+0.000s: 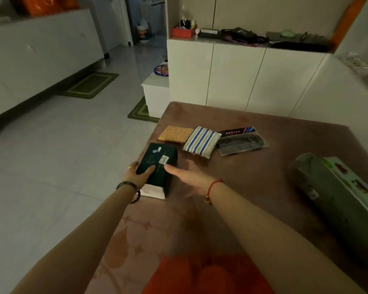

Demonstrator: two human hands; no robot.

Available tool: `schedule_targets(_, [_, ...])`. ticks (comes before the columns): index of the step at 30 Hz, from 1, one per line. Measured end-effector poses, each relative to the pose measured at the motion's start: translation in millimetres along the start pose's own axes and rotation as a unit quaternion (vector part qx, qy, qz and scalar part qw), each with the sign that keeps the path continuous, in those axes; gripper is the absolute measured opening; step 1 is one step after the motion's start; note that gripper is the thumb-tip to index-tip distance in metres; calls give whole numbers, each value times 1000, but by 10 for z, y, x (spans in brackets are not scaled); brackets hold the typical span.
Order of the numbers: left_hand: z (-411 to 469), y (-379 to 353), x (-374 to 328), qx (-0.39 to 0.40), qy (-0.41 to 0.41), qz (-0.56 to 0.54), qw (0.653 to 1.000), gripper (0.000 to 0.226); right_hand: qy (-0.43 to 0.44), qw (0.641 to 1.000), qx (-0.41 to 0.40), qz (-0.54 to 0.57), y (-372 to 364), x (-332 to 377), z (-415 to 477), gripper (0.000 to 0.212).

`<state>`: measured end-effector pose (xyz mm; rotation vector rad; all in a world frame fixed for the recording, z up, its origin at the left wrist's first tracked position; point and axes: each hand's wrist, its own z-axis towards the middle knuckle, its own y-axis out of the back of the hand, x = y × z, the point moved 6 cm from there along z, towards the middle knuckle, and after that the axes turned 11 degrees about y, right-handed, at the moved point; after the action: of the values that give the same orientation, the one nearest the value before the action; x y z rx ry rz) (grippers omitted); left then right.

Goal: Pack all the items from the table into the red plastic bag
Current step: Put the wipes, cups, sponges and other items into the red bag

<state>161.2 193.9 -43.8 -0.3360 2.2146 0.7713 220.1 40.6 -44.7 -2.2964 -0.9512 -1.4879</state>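
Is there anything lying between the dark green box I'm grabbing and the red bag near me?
Nothing visible. The left hand grips the dark green box at the table's left edge; the right hand is open beside it. Between the box and the red bag lies only bare pink table cover.

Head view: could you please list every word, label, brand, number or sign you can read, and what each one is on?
None can be read.
Dark green box: white stickers and a faint emblem, too blurred to read.
Clear blister pack: a row of red marks on its dark header, too small to read.
Green carton: printed pictures only, any text blurred.
Striped pouch and orange woven pouch: pattern only, no text.
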Motion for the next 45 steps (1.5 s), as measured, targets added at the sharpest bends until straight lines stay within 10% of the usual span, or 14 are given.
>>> schedule_targets(10, [-338, -41, 261, 12, 0, -134, 991, 58, 75, 988, -89, 103, -325, -148, -16, 69])
schedule_targets(15, [-1367, -27, -164, 136, -171, -196, 956, 44, 171, 972, -69, 147, 153, 339, -1070, 72])
schedule_targets(21, [-2763, -277, -62, 306, -330, -2, 893, 66, 232, 950, -77, 192, 830, 147, -2755, 86])
schedule_targets(29, [-2864, -867, 375, 119, -363, 429, 819, 76, 167, 955, -176, 172, 846, -988, -4031, 89])
schedule_targets(34, [-2741, -901, 324, 100, -317, 403, 853, 45, 208, 946, -248, -6, 759, -1266, -4285, 85])
schedule_targets(45, [-2893, -754, 16, 192, -302, 155, 921, 25, 53, 927, -107, -357, 795, -1282, -4298, 112])
